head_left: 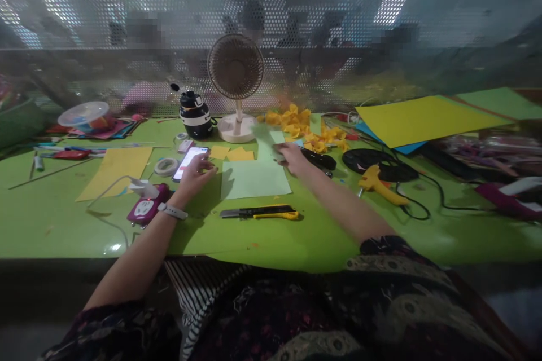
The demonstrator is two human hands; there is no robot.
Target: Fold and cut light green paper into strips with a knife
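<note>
My left hand (195,177) is open with its fingers apart, beside a lit phone (190,162) and left of a pale green paper sheet (256,180). Fingers curled together, my right hand (293,158) pinches a pale green paper strip (266,149) above the sheet's far edge; the strip's far end is smeared by motion. In front of both hands a yellow and black box cutter (260,212) lies with its blade pointing left. A black stapler-like object (318,159) sits just right of my right hand. Small yellow-orange paper pieces (240,154) lie beyond the sheet.
A desk fan (236,73) and a black bottle (195,118) stand at the back, near yellow paper flowers (292,121). A yellow glue gun (381,187) with its cord lies right. Tape (166,167) and a purple power adapter (148,206) are left; large yellow paper (432,118) is back right.
</note>
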